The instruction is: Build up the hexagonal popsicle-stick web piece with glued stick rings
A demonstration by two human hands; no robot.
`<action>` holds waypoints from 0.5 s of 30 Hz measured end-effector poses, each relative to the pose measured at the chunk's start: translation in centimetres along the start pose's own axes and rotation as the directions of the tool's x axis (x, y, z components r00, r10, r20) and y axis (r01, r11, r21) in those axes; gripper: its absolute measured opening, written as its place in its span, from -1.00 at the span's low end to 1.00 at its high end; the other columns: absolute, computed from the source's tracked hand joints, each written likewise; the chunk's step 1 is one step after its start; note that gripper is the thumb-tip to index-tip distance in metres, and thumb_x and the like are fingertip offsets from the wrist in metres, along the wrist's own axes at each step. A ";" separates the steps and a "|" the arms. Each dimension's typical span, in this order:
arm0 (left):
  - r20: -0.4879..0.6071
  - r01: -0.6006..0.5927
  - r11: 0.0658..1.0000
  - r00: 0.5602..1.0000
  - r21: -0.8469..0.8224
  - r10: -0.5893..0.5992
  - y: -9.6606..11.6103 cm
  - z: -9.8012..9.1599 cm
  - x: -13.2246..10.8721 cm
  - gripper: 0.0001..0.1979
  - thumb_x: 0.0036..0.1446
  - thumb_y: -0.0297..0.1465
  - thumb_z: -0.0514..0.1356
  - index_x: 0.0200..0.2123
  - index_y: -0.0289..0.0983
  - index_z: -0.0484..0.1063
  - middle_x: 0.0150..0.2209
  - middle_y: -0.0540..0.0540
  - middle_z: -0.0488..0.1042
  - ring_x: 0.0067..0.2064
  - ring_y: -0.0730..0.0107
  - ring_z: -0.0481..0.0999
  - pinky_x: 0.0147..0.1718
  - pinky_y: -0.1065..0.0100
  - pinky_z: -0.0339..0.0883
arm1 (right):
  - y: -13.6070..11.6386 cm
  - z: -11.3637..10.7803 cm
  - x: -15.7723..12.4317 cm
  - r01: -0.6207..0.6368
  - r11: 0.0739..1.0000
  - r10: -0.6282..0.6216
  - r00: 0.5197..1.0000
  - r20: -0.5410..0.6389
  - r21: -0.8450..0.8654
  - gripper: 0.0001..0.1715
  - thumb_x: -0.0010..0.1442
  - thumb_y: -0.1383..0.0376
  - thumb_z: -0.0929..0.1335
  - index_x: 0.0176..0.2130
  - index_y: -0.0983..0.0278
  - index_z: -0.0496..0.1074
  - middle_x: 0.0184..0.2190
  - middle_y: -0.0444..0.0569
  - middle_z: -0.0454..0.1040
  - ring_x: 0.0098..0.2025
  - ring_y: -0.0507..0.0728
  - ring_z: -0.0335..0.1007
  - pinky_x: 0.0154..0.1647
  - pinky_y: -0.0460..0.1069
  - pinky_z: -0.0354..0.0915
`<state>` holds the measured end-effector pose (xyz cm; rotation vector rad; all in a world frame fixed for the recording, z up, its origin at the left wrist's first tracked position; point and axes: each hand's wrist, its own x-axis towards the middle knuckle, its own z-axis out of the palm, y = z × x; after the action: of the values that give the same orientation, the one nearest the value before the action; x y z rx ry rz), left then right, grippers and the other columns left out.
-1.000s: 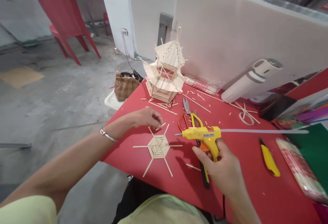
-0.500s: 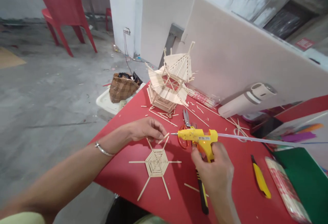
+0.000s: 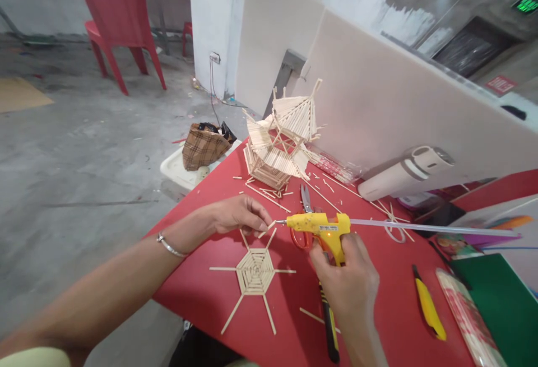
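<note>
My left hand (image 3: 244, 215) pinches a short wooden stick (image 3: 268, 229) above the top of a flat hexagonal stick web (image 3: 256, 271), which has long sticks reaching out from its corners. Wrapped round the handle of a yellow glue gun (image 3: 319, 226) is my right hand (image 3: 347, 269). The gun points left, its metal nozzle at the end of the held stick; whether they touch is too small to tell. A long clear glue stick (image 3: 432, 227) runs out of its back. Scissors (image 3: 306, 199) lie partly behind the gun.
A stick-built pagoda model (image 3: 281, 143) stands at the table's back corner amid loose sticks. A white bottle (image 3: 406, 173) lies against the panel. To the right are a yellow cutter (image 3: 429, 305), packed sticks (image 3: 471, 319) and a green sheet (image 3: 500, 294). A yellow-black handle (image 3: 330, 328) lies beside my right wrist.
The glue gun in my right hand has moved slightly left, bringing its nozzle closer to the stick in my left hand. The view has shifted a little.
</note>
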<state>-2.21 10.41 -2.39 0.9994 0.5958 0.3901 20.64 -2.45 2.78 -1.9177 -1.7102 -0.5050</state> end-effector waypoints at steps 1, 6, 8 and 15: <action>-0.001 0.001 1.000 1.000 -0.001 -0.001 0.0 0.0 0.0 -0.82 -0.16 -0.43 0.43 -0.39 -0.32 0.62 -0.57 -0.05 0.55 -0.55 0.52 0.45 -0.60 0.50 0.22 | 0.0 0.0 0.0 0.001 1.000 -0.001 1.000 0.002 -0.002 -0.76 0.15 0.12 0.33 -0.42 0.21 0.28 -0.46 -0.14 0.33 -0.48 0.03 0.19 -0.49 -0.07 0.05; 0.004 -0.003 1.000 1.000 0.007 0.003 0.0 0.0 -0.1 -0.83 -0.14 -0.43 0.43 -0.39 -0.32 0.62 -0.56 -0.05 0.55 -0.55 0.54 0.45 -0.60 0.50 0.20 | 0.1 0.2 0.0 0.011 1.000 -0.011 1.000 0.004 -0.022 -0.77 0.15 0.14 0.34 -0.42 0.21 0.28 -0.44 -0.13 0.35 -0.47 0.03 0.20 -0.48 -0.07 0.06; 0.009 -0.005 1.000 1.000 0.005 0.005 0.0 0.0 -0.2 -0.84 -0.14 -0.43 0.43 -0.39 -0.31 0.62 -0.57 -0.04 0.55 -0.56 0.55 0.43 -0.60 0.50 0.20 | 0.1 0.2 0.0 0.018 0.999 -0.018 1.000 -0.005 -0.026 -0.78 0.15 0.14 0.34 -0.42 0.21 0.29 -0.43 -0.13 0.36 -0.47 0.03 0.21 -0.47 -0.07 0.07; 0.001 -0.009 0.999 1.000 -0.043 0.009 -0.2 -0.1 0.2 -0.83 -0.17 -0.42 0.45 -0.41 -0.30 0.63 -0.57 -0.06 0.56 -0.58 0.55 0.41 -0.61 0.50 0.21 | 0.2 0.2 -0.2 0.018 1.000 -0.018 1.000 -0.025 -0.016 -0.79 0.13 0.15 0.36 -0.41 0.21 0.31 -0.44 -0.14 0.36 -0.46 0.02 0.22 -0.48 -0.09 0.09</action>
<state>-2.13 10.47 -2.67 0.9616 0.5799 0.4091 20.75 -2.47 2.46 -1.9009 -1.7143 -0.5488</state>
